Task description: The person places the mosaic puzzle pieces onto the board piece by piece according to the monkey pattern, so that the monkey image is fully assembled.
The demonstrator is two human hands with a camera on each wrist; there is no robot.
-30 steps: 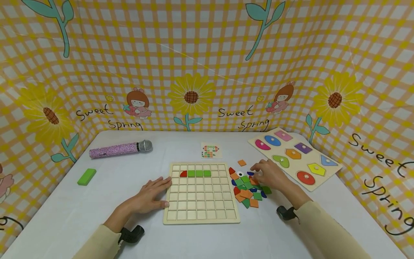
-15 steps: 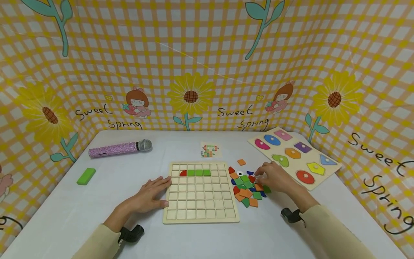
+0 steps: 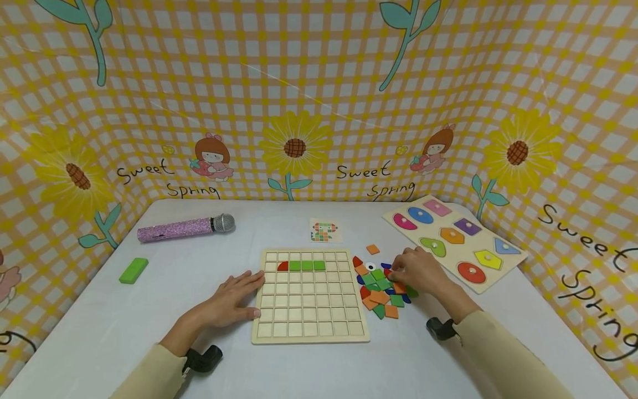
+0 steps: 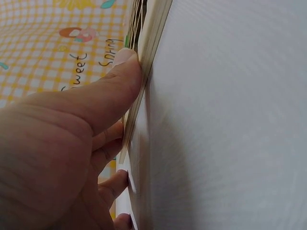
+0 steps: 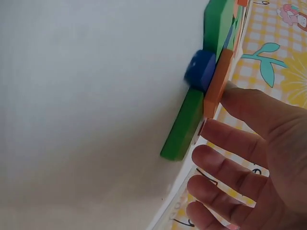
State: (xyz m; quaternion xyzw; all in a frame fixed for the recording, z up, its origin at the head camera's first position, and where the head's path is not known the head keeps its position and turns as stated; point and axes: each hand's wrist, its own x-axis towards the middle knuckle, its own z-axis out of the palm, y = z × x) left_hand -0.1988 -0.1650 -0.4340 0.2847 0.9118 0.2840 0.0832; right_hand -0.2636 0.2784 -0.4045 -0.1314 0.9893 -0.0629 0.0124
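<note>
The left hand [image 3: 228, 302], fingers extended, still touches the left edge of the grid board [image 3: 310, 316]. Right of it, in the tile pile [image 3: 380, 297], a red tile [image 3: 387, 272] is now partly hidden by the right hand [image 3: 418, 270], shifted leftward; whether it grips, I cannot tell

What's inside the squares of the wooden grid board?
One red piece and three green squares sit side by side in one row of the grid board; the cell bottoms under them are covered.

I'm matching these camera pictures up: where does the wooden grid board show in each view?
Head: grid board, lower middle.
Left wrist: edge-on, running down from top centre, against the left hand.
Right wrist: none discernible.
Shared landmark: checked cloth, in all three.
</note>
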